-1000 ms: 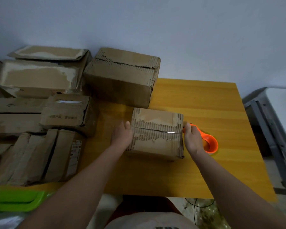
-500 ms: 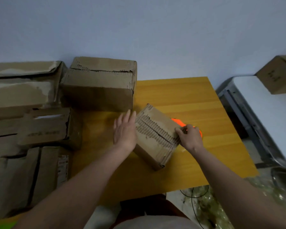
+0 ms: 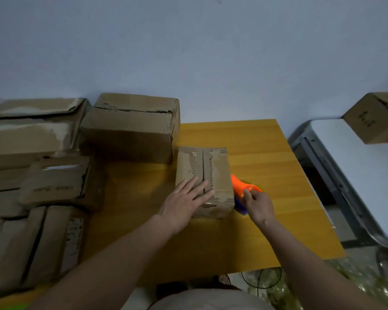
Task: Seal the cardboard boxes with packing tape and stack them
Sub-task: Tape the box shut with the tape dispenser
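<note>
A view from above, looking down at a person's two bare forearms reaching over a yellow wooden tabletop (image 3: 267, 153). In the middle stands a small cardboard box (image 3: 205, 175), its top flaps closed so that the seam runs away from the viewer; the flap edges are torn, showing the corrugated ribs.

The left hand (image 3: 185, 203) lies flat on the near part of the box top, fingers straight and spread, pressing across the seam. Its grip is fully open and holds nothing.

The right hand (image 3: 259, 205) is just beside the box's right side, fingers curled round an orange tape dispenser (image 3: 242, 187) that sits against the box's lower right edge. A dark blue part shows beneath the orange body. Whether tape runs onto the box is too blurred to tell.

Behind the small box, to its left, a larger cardboard box (image 3: 130, 128) rests on the tabletop against the pale wall. Further left lie several more worn boxes (image 3: 31, 130) and flattened cardboard (image 3: 31, 242), packed close together. At the far right, a grey-framed white surface (image 3: 358, 166) carries another cardboard box (image 3: 376, 118), well apart from the tabletop.
</note>
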{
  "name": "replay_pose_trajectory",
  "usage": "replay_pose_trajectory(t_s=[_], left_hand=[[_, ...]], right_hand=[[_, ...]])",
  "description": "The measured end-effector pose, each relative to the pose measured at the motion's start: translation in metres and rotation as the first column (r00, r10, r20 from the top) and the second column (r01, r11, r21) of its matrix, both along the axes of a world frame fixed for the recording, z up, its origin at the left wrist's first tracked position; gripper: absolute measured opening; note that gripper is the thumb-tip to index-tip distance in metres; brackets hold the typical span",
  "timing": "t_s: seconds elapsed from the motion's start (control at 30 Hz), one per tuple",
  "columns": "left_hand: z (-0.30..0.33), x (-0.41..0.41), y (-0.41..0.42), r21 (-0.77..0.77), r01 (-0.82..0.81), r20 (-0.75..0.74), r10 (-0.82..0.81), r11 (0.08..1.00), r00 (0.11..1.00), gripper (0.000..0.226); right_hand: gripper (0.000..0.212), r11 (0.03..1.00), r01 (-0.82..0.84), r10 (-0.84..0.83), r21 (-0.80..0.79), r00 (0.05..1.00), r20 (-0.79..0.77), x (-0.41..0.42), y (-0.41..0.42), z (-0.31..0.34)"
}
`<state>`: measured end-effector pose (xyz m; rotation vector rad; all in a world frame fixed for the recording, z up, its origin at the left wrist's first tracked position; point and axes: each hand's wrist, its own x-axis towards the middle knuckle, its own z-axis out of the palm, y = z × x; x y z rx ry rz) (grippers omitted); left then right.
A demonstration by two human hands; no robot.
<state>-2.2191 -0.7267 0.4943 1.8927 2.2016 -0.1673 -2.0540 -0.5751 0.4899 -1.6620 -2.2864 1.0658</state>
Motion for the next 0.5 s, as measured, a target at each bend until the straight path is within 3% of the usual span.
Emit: replay_pose_trajectory(t_s=[0.07,0.13,0.23,0.33,0.5], left_hand=[[0.002,0.002,0.002,0.051,-0.094,-0.003,0.095,0.994,0.996,0.094],[-0.002,0.013,0.007,0.179,-0.146,0.039,0.141,0.973,0.989,0.075],[-0.003,0.028,0.015,0.355,-0.174,0.083,0.154,0.919,0.985,0.045],[-0.006,0.033,0.022,0.403,-0.263,0.165,0.213,0.876,0.963,0.031],[0.0,0.041,0.027,0.487,-0.293,0.144,0.255,0.823,0.956,0.016]], right_hand=[[0.029,0.999,-0.033,0.032,0.019,0.997,0.069,0.005,0.006,-0.008],[0.018,0.996,-0.085,0.082,0.019,0.988,0.133,0.008,0.01,-0.019],[0.036,0.972,-0.232,0.216,0.032,0.941,0.26,0.007,0.016,-0.032],[0.054,0.952,-0.306,0.292,-0.012,0.893,0.344,0.003,0.02,-0.04],[0.052,0.925,-0.37,0.37,-0.086,0.826,0.425,0.001,0.03,-0.055]])
